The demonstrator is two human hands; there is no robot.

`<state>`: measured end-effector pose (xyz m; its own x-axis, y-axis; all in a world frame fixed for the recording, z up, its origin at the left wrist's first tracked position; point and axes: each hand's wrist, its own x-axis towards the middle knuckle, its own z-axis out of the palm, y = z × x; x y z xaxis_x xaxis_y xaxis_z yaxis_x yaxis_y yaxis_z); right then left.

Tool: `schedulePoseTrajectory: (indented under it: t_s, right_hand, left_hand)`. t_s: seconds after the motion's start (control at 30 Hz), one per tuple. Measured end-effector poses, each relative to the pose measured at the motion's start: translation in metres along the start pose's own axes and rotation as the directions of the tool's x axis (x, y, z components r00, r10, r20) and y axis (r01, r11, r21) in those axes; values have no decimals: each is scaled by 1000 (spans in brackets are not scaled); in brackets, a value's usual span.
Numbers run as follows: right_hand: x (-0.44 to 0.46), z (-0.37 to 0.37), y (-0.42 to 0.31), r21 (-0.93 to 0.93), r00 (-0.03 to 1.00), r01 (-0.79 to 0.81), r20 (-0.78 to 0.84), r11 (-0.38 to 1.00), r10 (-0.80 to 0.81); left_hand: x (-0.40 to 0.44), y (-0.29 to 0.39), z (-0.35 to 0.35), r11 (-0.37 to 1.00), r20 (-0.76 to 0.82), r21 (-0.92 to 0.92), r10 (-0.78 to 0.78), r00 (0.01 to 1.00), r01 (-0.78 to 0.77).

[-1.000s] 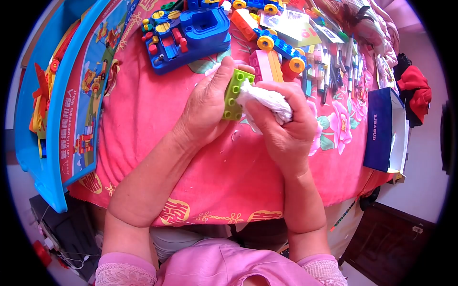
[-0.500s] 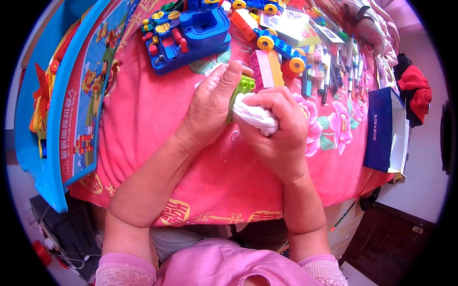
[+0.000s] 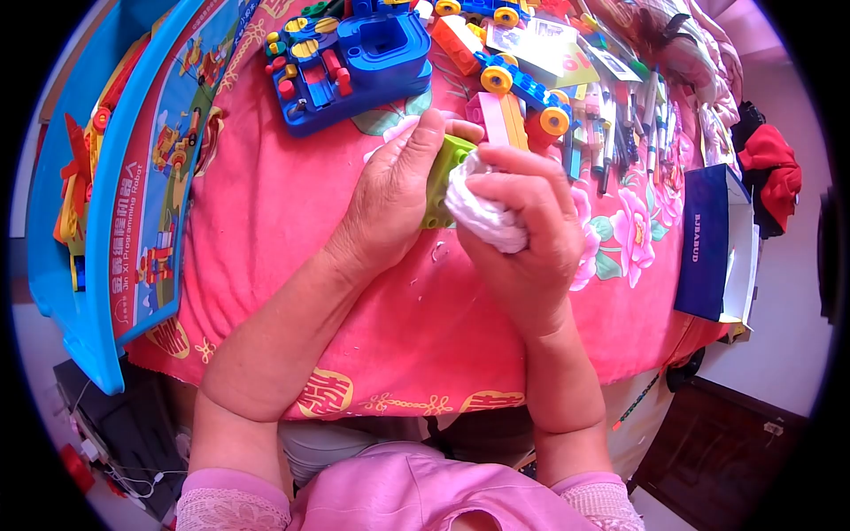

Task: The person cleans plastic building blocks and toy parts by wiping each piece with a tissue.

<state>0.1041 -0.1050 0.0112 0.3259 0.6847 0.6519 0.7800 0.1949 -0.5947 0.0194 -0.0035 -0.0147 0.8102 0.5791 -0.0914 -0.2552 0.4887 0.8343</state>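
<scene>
A lime green studded block (image 3: 442, 181) is held in my left hand (image 3: 390, 199), with my thumb along its upper left edge. My right hand (image 3: 531, 239) is closed round a crumpled white cloth (image 3: 485, 208), which lies against the right side of the block and hides part of its studs. Both hands are above the pink flowered tablecloth (image 3: 425, 327). Just beyond them lies a pink and yellow block piece (image 3: 501, 120). Small white bits are on the cloth surface below the block.
A blue toy base (image 3: 354, 75) stands at the back, beside a wheeled toy (image 3: 526, 91). Several pens (image 3: 606, 133) and cards (image 3: 540, 49) lie back right. A dark blue box (image 3: 706, 243) is at the right edge, a light blue bin (image 3: 93, 301) at the left.
The white cloth has moved down and right from where it was a second ago, with my right hand. My left hand has tilted the green block so its studs turned partly away.
</scene>
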Motion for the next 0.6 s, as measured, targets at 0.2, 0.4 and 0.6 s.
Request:
schedulePoseTrajectory:
  t_s: [0.2, 0.4, 0.6]
  right_hand:
    - [-2, 0, -3, 74, 999, 12, 40, 997, -15]
    - [2, -8, -15, 655, 822, -443, 24, 612, 569]
    - [-5, 5, 2, 248, 973, -219, -19, 944, 230]
  left_hand:
    - [1, -1, 0, 999, -31, 29, 35, 999, -34]
    - [2, -1, 1, 994, -21, -104, -32, 999, 29]
    - [-1, 1, 1, 999, 31, -10, -36, 999, 37]
